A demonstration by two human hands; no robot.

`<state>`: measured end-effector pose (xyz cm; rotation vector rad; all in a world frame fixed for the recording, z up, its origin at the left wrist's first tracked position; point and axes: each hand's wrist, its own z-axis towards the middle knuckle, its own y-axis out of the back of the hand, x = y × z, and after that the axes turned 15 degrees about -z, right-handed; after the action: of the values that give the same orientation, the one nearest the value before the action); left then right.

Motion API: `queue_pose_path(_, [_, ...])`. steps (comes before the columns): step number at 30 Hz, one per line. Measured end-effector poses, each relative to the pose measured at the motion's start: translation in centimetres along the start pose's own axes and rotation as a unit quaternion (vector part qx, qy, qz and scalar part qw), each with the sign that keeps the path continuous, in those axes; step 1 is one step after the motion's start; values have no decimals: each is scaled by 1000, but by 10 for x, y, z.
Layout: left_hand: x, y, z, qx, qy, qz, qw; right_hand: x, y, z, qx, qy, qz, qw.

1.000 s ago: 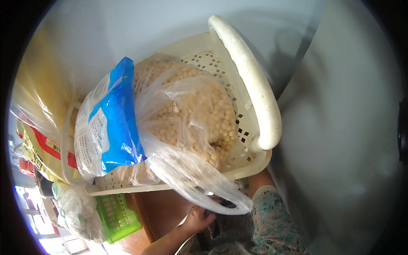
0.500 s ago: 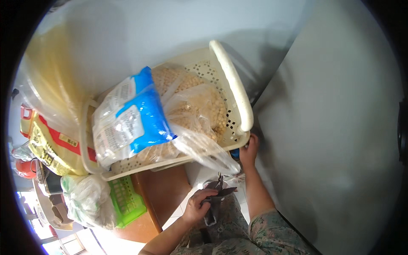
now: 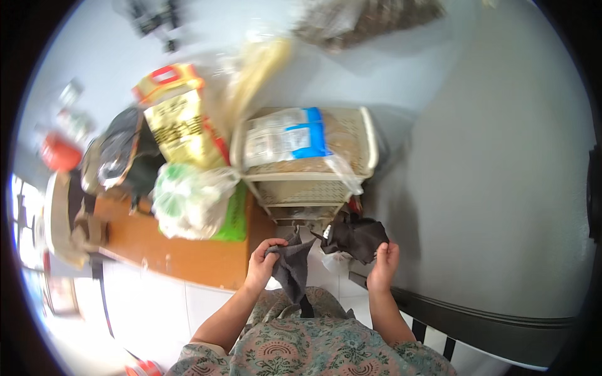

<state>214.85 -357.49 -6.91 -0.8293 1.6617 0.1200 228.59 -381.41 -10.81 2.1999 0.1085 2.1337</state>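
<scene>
My left hand (image 3: 258,268) pinches a dark grey cloth (image 3: 292,268), which hangs down in front of my patterned clothing. In my right hand (image 3: 383,268) is a black bundle of fabric (image 3: 359,239), gripped by its right edge; a small white patch shows on it, and its exact kind cannot be made out. Both pieces hang close together, below a cream tiered rack (image 3: 370,141). On the rack's top basket lies a blue and clear plastic package (image 3: 307,135), with a twisted clear bag end (image 3: 342,172) drooping over the front rim.
An orange-brown table (image 3: 188,260) at left carries a knotted white plastic bag (image 3: 191,203), a green basket (image 3: 235,216) and a yellow and red sack (image 3: 182,128). To the right stands a large grey panel (image 3: 495,175) with a dark lower edge. Bagged dark goods (image 3: 382,22) hang above.
My right hand has come away from beside the rack and now holds the black fabric. The left hand still grips the grey cloth. My view has pulled back from the rack.
</scene>
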Motion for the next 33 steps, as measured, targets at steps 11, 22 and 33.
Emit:
queue_pose_path(11, [-10, 85, -157, -290, -147, -201, 924, 25, 10, -59, 252, -94, 144, 952])
queue_pose_path(22, [-150, 239, -156, -346, -335, 204, 852, 123, -119, -162, 394, -126, 233, 880])
queue_pose_path(33, [-225, 280, -290, -178, -364, 169, 899, 206, -283, -358, 557, -158, 166, 798])
